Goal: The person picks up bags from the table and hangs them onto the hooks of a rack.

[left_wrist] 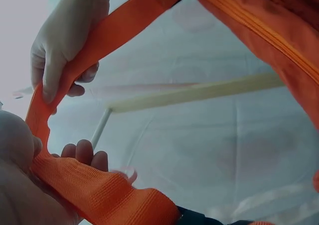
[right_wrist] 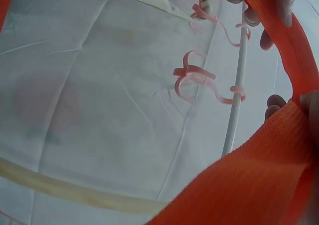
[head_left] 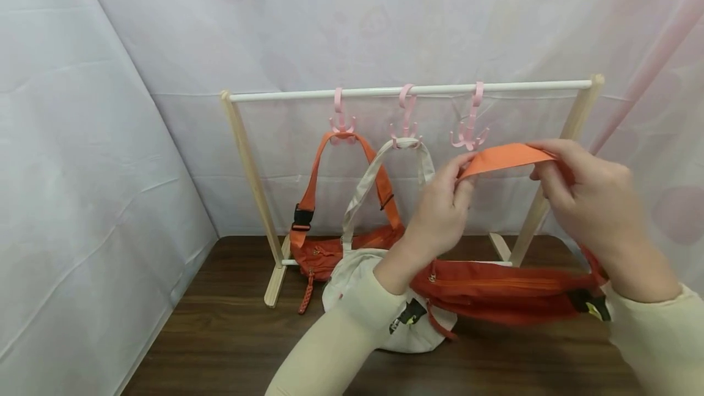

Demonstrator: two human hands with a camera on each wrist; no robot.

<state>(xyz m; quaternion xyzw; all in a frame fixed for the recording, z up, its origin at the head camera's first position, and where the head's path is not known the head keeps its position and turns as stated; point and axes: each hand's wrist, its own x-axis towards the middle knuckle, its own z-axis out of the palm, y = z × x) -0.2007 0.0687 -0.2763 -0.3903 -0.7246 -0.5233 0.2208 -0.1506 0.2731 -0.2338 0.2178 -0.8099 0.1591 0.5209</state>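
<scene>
Both hands hold up the orange strap (head_left: 503, 158) of a red-orange bag (head_left: 495, 289), which hangs below it in front of the rack's right side. My left hand (head_left: 442, 203) pinches the strap's left part between thumb and fingers. The right hand (head_left: 585, 191) grips it farther right, and the strap spans the gap between them. Just behind the strap, a pink hook (head_left: 469, 133) with nothing on its prongs hangs from the white rail (head_left: 528, 86). In the right wrist view the same hook (right_wrist: 192, 75) shows beside the strap (right_wrist: 284, 46).
Another orange bag (head_left: 324, 255) hangs by its strap from the left pink hook (head_left: 342, 124). A cream bag (head_left: 352, 274) hangs from the middle hook (head_left: 406, 127), partly behind my left arm. Wooden posts (head_left: 250, 170) carry the rail above a dark wooden table (head_left: 220, 335); pale curtains surround it.
</scene>
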